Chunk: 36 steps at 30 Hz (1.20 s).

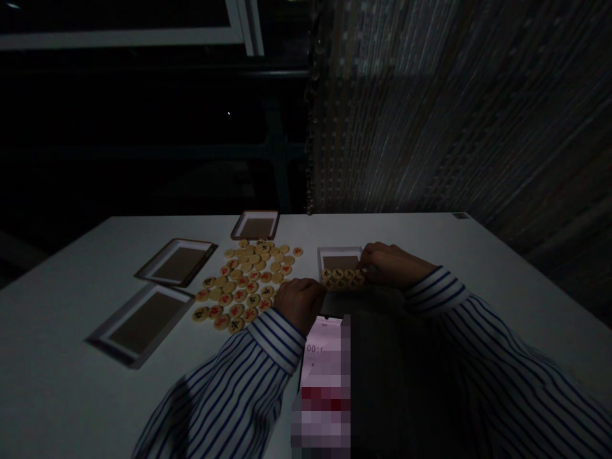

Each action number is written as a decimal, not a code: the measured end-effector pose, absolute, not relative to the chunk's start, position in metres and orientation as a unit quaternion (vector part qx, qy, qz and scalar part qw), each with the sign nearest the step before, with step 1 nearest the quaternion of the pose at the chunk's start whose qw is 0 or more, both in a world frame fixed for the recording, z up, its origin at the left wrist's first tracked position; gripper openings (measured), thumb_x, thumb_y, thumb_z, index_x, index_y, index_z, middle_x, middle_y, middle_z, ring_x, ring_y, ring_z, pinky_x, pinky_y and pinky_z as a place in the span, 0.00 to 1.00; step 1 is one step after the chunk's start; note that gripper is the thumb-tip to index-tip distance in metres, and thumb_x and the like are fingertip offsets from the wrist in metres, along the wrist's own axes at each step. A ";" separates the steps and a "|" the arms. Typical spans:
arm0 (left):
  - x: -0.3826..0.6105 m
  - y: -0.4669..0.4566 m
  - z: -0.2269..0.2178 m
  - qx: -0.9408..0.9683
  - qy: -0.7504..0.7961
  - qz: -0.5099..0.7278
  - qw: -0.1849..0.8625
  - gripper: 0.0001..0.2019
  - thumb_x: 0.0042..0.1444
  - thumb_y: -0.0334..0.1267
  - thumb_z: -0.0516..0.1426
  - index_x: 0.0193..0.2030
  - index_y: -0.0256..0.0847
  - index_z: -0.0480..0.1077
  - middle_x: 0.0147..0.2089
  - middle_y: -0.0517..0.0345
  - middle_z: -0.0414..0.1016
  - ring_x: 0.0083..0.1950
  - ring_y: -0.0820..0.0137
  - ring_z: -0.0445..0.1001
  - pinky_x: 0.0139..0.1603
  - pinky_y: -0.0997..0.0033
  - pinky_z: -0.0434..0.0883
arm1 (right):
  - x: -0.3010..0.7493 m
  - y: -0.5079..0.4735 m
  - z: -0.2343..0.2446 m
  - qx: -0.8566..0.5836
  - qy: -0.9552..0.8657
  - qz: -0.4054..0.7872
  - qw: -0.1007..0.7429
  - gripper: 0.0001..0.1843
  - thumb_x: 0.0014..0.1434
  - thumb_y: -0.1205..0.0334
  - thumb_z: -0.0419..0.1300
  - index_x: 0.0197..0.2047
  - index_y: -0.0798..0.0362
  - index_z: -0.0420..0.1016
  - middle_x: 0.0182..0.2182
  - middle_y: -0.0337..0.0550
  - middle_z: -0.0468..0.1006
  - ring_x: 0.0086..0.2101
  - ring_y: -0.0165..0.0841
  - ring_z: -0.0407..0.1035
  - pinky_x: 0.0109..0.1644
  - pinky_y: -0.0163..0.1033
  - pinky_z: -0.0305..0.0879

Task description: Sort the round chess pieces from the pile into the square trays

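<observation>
On a white table [478,268] lies a spread of several round wooden game pieces [246,280] marked in red or black. A small shallow box [340,258] in front of me holds a row of such pieces [342,278] along its near side. My left hand [301,303] rests curled at the box's near left corner, beside the loose pieces. My right hand [387,262] is curled at the right end of the row, fingertips touching the pieces. What either hand holds is too dark to make out.
Three more shallow box trays stand about: one at the far middle [255,225], two on the left [176,261] [141,322]. A lit phone screen [321,357] lies near my chest. A bead curtain [430,108] hangs behind the table; the room is dark.
</observation>
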State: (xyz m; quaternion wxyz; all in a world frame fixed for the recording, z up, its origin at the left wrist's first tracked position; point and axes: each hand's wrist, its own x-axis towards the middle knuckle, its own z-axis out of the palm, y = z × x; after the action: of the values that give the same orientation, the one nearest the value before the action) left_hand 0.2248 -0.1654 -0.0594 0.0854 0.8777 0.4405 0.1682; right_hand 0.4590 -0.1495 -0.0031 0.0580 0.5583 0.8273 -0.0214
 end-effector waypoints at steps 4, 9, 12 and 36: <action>0.225 -0.166 -0.058 0.878 0.439 0.169 0.087 0.12 0.57 0.38 0.49 0.43 0.44 0.72 0.44 0.55 0.75 0.45 0.65 0.71 0.46 0.62 0.64 | 0.459 -0.149 -0.003 0.562 0.825 -0.024 0.062 0.16 0.50 0.60 0.55 0.43 0.50 0.75 0.43 0.48 0.71 0.44 0.41 0.65 0.44 0.43 0.61; 0.224 -0.166 -0.057 0.879 0.438 0.166 0.090 0.12 0.57 0.37 0.49 0.43 0.44 0.72 0.45 0.56 0.75 0.45 0.64 0.71 0.47 0.62 0.64 | 0.458 -0.150 -0.002 0.563 0.824 -0.023 0.060 0.16 0.51 0.59 0.55 0.42 0.51 0.75 0.43 0.48 0.72 0.44 0.40 0.65 0.44 0.42 0.61; 0.225 -0.166 -0.058 0.877 0.441 0.168 0.087 0.12 0.57 0.37 0.49 0.43 0.44 0.72 0.45 0.56 0.75 0.45 0.64 0.70 0.47 0.62 0.64 | 0.459 -0.150 -0.002 0.559 0.827 -0.021 0.051 0.16 0.51 0.59 0.55 0.43 0.51 0.74 0.43 0.48 0.72 0.44 0.40 0.65 0.44 0.42 0.61; 0.225 -0.166 -0.058 0.881 0.440 0.148 0.088 0.12 0.56 0.35 0.50 0.44 0.44 0.72 0.44 0.55 0.76 0.45 0.64 0.72 0.46 0.61 0.65 | 0.461 -0.149 0.001 0.613 0.784 -0.067 0.062 0.18 0.52 0.63 0.49 0.44 0.52 0.74 0.35 0.48 0.77 0.34 0.35 0.71 0.34 0.36 0.60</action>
State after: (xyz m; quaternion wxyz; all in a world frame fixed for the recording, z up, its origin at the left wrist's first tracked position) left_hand 0.2247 -0.1657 -0.0581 0.0880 0.8814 0.4397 0.1482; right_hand 0.4608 -0.1489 0.0013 0.0623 0.6134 0.7844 -0.0669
